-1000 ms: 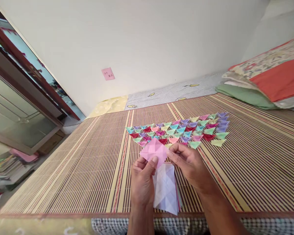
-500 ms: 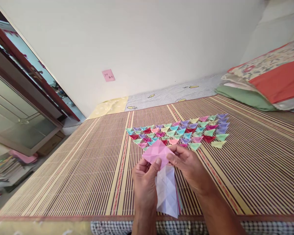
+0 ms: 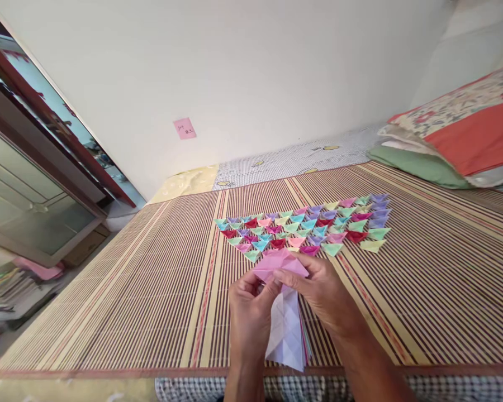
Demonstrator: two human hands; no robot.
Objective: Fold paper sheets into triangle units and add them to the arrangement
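A creased sheet of pink origami paper is held between my two hands, above the mat. My left hand pinches its lower left side, thumb on top. My right hand grips the right side, with its thumb reaching in to the middle beside the left thumb. Under my hands lies a stack of creased paper sheets, a pale one on top and coloured edges showing at the right. Just beyond the pink paper, rows of small folded paper pieces in many colours lie on the mat.
A striped bamboo mat covers the bed. Folded bedding is piled at the far right. A pink note is on the white wall. At the left stand a glass-panelled door and piled items.
The pink paper has gone from a nearly flat diamond to a more bent, partly folded shape. My right thumb has moved left to the paper's middle, next to my left thumb.
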